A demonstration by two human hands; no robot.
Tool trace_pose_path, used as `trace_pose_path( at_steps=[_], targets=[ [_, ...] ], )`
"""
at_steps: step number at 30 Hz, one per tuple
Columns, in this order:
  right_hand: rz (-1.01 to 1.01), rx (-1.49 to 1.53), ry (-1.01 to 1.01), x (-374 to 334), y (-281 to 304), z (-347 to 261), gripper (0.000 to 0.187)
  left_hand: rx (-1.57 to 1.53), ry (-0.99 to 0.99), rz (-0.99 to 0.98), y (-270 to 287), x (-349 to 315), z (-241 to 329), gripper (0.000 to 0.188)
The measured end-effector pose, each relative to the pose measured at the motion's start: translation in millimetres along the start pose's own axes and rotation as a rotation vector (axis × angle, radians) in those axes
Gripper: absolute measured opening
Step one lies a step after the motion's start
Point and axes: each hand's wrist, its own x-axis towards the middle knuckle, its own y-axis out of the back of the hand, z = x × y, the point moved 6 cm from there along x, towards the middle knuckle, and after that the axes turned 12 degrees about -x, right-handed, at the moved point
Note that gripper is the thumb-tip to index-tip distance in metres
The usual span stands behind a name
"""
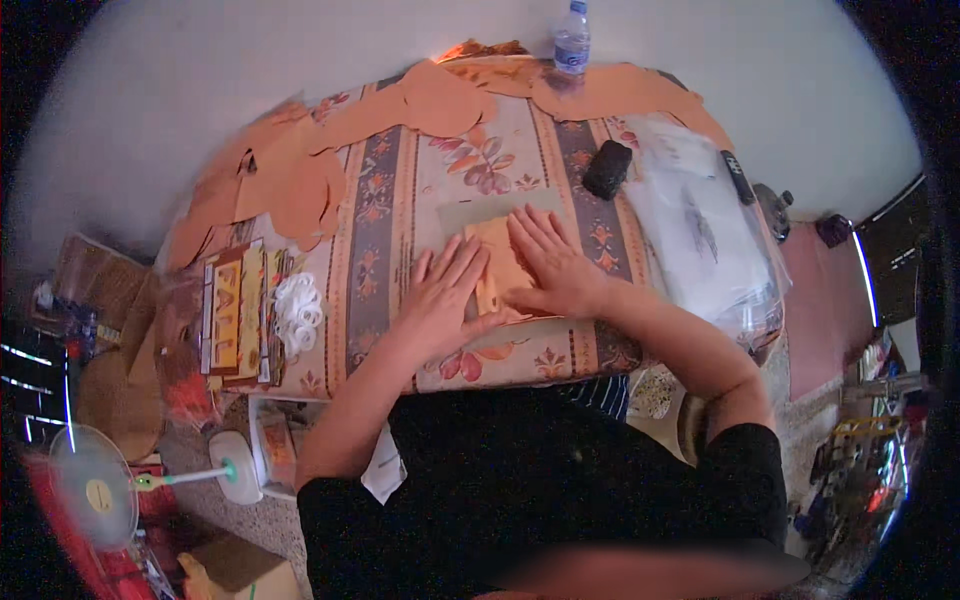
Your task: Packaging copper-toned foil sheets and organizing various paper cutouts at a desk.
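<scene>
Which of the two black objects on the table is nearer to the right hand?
The chunky block, left of the clear plastic; the slim one lies farther right.

1. On the worktop [435, 165], I could pass left of the left hand [442, 298], along a bare lane of cloth; the white rings [298, 312] and card stack [232, 315] block farther left.
2. Beyond both hands I have open cloth, until the orange cutouts [445, 100] and bottle [572, 45] at the far edge.
3. Right of the right hand [560, 270], the black block [607, 170] and clear plastic bags [690, 230] narrow my way.
4. Between the hands, I see a gap, pinched nearest the wearer by the thumbs.
</scene>
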Motion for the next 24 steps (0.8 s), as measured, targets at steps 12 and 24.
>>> trace_pose_path(
  at_steps=[12, 24],
  targets=[
    [-0.222, -0.135, 0.119, -31, 24, 40, 0.128, 0.006, -0.027, 0.035, -4, 2, -3, 0.088],
    [-0.230, -0.141, 0.113, -28, 28, 39, 0.126, -0.162, -0.005, 0.033, 1, -1, 0, 0.085]
  ],
)
